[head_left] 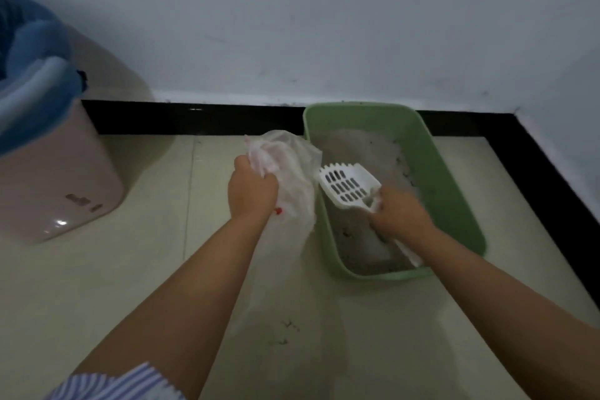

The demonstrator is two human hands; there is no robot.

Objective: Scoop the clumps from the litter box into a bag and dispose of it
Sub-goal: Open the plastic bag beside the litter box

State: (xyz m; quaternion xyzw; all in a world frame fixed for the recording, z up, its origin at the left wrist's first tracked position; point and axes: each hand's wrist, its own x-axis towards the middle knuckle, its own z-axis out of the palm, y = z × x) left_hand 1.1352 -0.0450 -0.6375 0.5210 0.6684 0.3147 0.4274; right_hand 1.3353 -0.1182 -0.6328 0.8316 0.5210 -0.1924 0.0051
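Left hand (pixel 251 191) gripped thin, crinkled translucent bag (pixel 292 172) beside green plastic litter box (pixel 454 178). Right hand (pixel 401 214) held slotted white scoop (pixel 347 187) over grainy litter (pixel 363 146); clumps indistinct.

We see a pale pink bin (pixel 61 185) at the left, lined with a blue liner (pixel 35 75) that folds over its rim. It stands on a cream tiled floor (pixel 130 286), edged by a black border strip (pixel 194 117) along the grey-white wall (pixel 324 26).
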